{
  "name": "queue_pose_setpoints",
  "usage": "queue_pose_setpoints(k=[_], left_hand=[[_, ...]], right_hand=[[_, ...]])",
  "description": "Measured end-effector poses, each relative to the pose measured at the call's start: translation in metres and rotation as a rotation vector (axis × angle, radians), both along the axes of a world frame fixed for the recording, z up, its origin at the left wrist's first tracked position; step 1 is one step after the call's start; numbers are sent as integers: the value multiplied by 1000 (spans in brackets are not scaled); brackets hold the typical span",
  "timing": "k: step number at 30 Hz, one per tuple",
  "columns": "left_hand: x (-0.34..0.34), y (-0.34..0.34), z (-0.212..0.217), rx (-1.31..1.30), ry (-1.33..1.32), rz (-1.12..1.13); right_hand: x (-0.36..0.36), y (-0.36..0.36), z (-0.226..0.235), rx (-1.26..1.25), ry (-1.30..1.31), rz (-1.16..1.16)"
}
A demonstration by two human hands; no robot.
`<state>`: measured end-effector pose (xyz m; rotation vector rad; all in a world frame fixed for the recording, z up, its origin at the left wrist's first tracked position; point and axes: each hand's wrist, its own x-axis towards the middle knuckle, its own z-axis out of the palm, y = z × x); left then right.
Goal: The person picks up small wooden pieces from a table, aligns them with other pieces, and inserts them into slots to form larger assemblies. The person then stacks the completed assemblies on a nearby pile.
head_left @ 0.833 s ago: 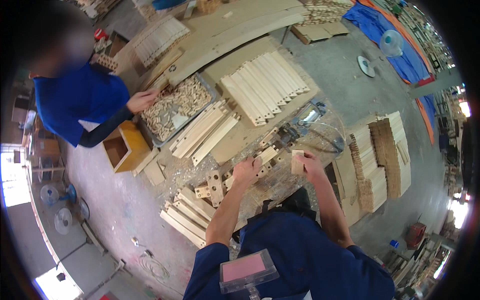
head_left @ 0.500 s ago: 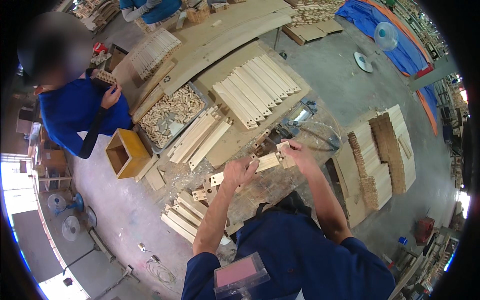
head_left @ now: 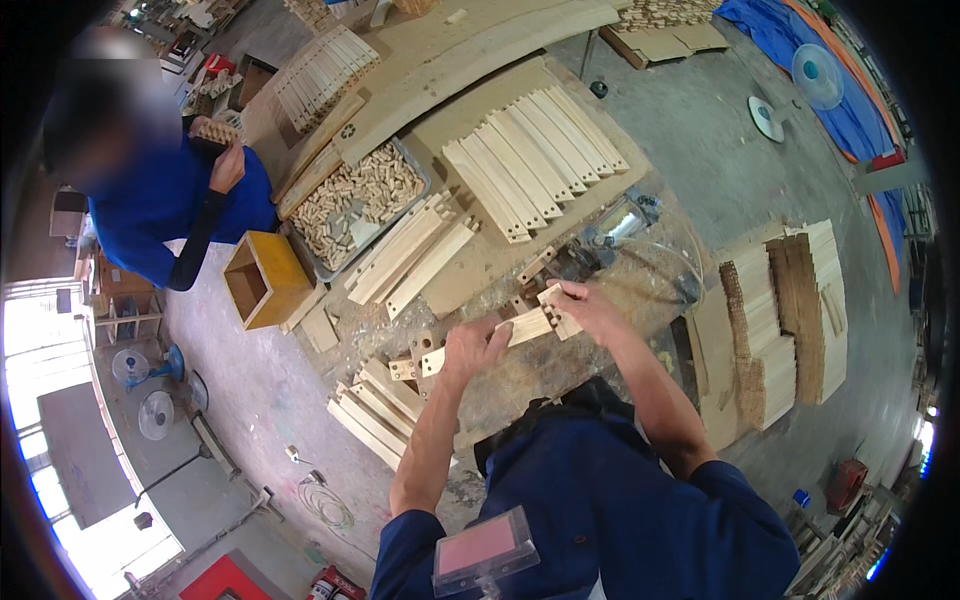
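Observation:
My left hand (head_left: 472, 348) is closed round a pale wooden slat (head_left: 528, 327), whose left end with dark holes sticks out past my fist. At the slat's other end, my right hand (head_left: 592, 310) pinches a short wooden block (head_left: 563, 318) between thumb and fingers. The block sits crosswise against the slat's end, with small dark notches or holes showing where they meet. Whether the two are joined I cannot tell. Just beyond my hands is a metal device (head_left: 578, 258) on the worktable. A drilled wooden piece (head_left: 402, 370) lies left of my left hand.
Beyond my hands, slats (head_left: 530, 165) lie in a row on cardboard, with another bundle (head_left: 410, 255) nearer. A grey tray (head_left: 425, 180) holds wooden dowels beside a yellow box (head_left: 275, 290). More slats (head_left: 375, 420) lie front left. A co-worker (head_left: 150, 210) stands far left; stacked wood (head_left: 790, 320) is right.
The whole view has shifted a little. The block in my right hand has turned slightly, and notches now show at its joint with the slat. My left hand keeps its hold.

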<state>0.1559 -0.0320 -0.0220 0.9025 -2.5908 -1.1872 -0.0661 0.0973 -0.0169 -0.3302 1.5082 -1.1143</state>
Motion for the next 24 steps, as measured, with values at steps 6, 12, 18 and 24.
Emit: queue_pose_setpoints(k=[6,12,18,24], left_hand=[[-16,-8,-5,73,-12,69],[-19,-21,-13,91,1,137],[-23,-36,-9,121,22,205],[-30,-36,-10,256,81,369]], right_hand=[[-29,-22,-9,-42,-83,52],[-47,-59,8,41,-90,216],[-49,-81,-3,-43,-65,258],[-64,-86,-8,-60,-25,96]])
